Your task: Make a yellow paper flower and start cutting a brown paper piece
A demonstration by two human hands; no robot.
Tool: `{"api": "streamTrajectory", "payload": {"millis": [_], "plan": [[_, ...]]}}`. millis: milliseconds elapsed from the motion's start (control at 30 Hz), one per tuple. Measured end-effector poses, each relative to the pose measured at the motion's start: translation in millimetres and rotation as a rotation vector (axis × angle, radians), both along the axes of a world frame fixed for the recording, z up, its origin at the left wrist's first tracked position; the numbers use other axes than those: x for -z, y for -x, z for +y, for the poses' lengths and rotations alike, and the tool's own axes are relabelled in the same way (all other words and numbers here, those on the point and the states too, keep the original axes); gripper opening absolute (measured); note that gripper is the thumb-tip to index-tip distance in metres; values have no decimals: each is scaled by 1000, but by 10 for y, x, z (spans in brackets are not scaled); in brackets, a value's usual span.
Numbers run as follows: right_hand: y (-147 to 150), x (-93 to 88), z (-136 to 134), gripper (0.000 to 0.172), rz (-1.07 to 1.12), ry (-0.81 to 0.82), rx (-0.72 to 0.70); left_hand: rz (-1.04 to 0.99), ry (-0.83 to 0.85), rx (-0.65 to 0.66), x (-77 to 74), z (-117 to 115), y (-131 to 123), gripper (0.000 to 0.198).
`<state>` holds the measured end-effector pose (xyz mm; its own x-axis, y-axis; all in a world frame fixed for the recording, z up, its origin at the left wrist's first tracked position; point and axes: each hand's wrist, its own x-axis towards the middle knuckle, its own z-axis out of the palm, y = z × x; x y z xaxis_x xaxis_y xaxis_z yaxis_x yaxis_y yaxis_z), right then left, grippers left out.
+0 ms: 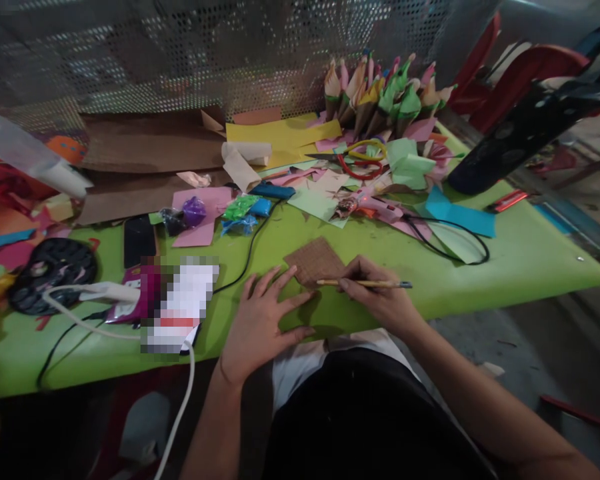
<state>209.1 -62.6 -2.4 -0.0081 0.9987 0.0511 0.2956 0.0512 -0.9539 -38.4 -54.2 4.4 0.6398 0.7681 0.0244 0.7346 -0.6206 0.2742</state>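
Note:
A square of brown woven-looking material [314,261] lies on the green tabletop in front of me. My left hand [263,313] rests flat on the table with fingers spread, its fingertips at the left edge of the square. At the square's near right corner, my right hand [377,297] is closed in a pinch on a slim wooden pencil [375,284]. The pencil lies nearly level, its light end pointing left over the square's near edge and its dark end sticking out to the right.
Beyond the square lie a pink glue gun [377,205] with a cord, scissors [363,159], and coloured paper scraps [320,198]. Pencil-shaped paper cones [380,97] stand at the back. A dark bottle [505,143] is at right. Phones, cables and a black tray [55,273] crowd the left.

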Motion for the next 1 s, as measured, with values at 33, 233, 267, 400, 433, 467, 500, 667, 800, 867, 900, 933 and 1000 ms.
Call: {"api": "streamTrajectory", "payload": {"millis": [33, 233, 267, 400, 433, 467, 500, 667, 800, 867, 900, 933, 1000], "plan": [[-24, 6, 0, 16, -9, -9, 16, -1, -4, 4, 3, 3, 4, 56], [-242, 60, -2, 16, -27, -17, 159, -13, -48, 11, 18, 8, 18, 56], [-276, 68, -3, 16, -27, -23, 184, -10, -52, 11, 20, 9, 19, 56], [-355, 91, -7, 16, 8, -56, 270, -2, -39, 15, 21, 26, 25, 59], [-362, 96, -7, 16, 39, -65, 283, -3, -30, 17, 17, 33, 29, 59], [-367, 102, -6, 15, 85, -75, 291, -4, -18, 18, 9, 39, 35, 60], [-373, 108, -2, 15, 141, -85, 294, -7, -3, 21, -3, 44, 42, 61], [-416, 138, 42, 17, 378, -113, 302, -100, 94, -7, -150, 65, 58, 58], [-417, 154, 72, 21, 375, -112, 282, -241, 65, -171, -269, 191, -65, 38], [-403, 156, 72, 24, 364, -119, 271, -225, 7, -269, -288, 315, -174, 35], [-397, 156, 68, 25, 355, -124, 270, -175, -5, -314, -288, 384, -233, 35], [-392, 155, 62, 26, 340, -131, 270, -116, -9, -351, -286, 453, -289, 38], [-387, 149, 46, 26, 304, -139, 269, 4, 9, -361, -277, 576, -385, 47]]}}
